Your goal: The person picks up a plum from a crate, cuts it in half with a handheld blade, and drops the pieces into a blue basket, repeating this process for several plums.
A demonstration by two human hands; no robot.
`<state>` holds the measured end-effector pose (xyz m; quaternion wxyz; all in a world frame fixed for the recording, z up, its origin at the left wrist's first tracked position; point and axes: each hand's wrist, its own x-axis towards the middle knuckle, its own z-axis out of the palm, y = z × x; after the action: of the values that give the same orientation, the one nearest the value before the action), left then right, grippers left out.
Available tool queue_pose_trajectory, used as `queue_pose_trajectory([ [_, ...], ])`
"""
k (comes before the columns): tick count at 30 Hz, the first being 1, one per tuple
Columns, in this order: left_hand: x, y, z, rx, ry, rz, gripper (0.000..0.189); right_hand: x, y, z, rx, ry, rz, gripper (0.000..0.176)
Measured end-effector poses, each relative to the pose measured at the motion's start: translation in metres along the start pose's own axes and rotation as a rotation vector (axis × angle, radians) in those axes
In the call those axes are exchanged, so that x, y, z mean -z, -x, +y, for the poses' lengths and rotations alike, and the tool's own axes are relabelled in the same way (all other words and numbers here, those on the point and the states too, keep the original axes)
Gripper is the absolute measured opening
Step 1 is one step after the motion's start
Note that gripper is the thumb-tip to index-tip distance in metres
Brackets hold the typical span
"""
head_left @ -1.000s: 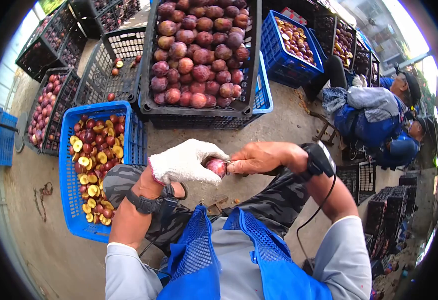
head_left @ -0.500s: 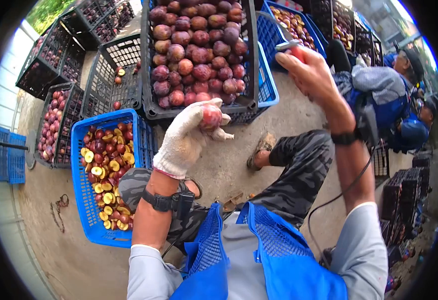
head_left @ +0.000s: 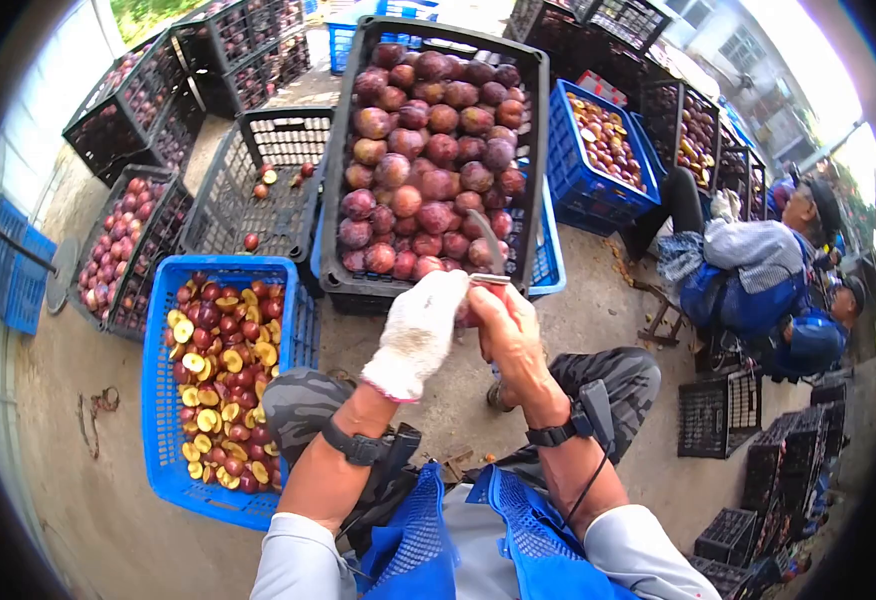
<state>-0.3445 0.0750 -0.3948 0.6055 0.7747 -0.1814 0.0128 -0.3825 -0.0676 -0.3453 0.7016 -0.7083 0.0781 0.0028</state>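
Note:
In front of me, my left hand (head_left: 420, 332) wears a white knitted glove and is closed around a plum (head_left: 469, 317), mostly hidden between the two hands. My bare right hand (head_left: 514, 340) grips a knife (head_left: 491, 244) by its handle, the thin curved blade pointing up and away. Both hands meet at the near edge of a black crate (head_left: 329, 235) heaped with whole plums (head_left: 442, 150). Left of my knees stands a blue basket (head_left: 162, 440) of plums cut in half, yellow flesh showing (head_left: 216, 395).
A black crate (head_left: 258, 222) with a few plums lies behind the blue basket. Stacked plum crates (head_left: 138, 110) rise at the far left. At the right, a blue crate (head_left: 598, 195) holds cut plums, and people (head_left: 758, 260) sit near stacked crates (head_left: 793, 455).
My right hand has come down and left with the knife to meet my left hand at the plum. The view has shifted, showing more of the crates ahead.

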Motion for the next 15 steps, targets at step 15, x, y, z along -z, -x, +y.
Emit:
queue_pose_trajectory([
  [15, 0.003, -0.009, 0.023, -0.018, 0.346, 0.542, 0.019, -0.057, -0.024, -0.008, 0.449, 0.333, 0.204, 0.021],
])
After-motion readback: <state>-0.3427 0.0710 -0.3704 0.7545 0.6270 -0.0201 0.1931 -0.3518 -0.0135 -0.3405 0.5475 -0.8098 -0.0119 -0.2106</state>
